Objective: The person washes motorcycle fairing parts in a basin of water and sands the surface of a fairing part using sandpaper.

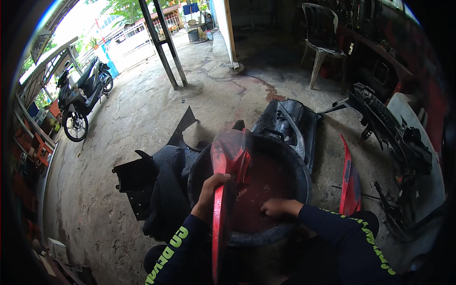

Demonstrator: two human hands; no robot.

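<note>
In the head view, a long red panel (225, 204) is held over the tub (306, 175), slanted, with its broad end raised toward the far rim and its slender tail brought down across the near rim. The panel is formed as a curved, hard shell; its paint is glossy along the tail and dulled by a greyish film at the broad end. The panel is grasped by the left hand (209, 192), the thumb being laid across its upper face and the other fingers partly hidden by it. The right hand (280, 207) is placed low inside the tub, at the liquid; its fingers are curled, but whether anything is gripped by them cannot be told. The tub is round, black and thick-rimmed, and is partly filled with murky, reddish-brown liquid (268, 178) on which small bubbles are seen. To the left, black moulded panels (164, 178) with angular edges are laid beside the tub. Behind it, a ribbed, dark grey molding (287, 123) is set down. To the right, a pointed red piece (350, 187) with a dark inner area is positioned. These parts are supported by rough, stained concrete flooring (104, 180).
</note>
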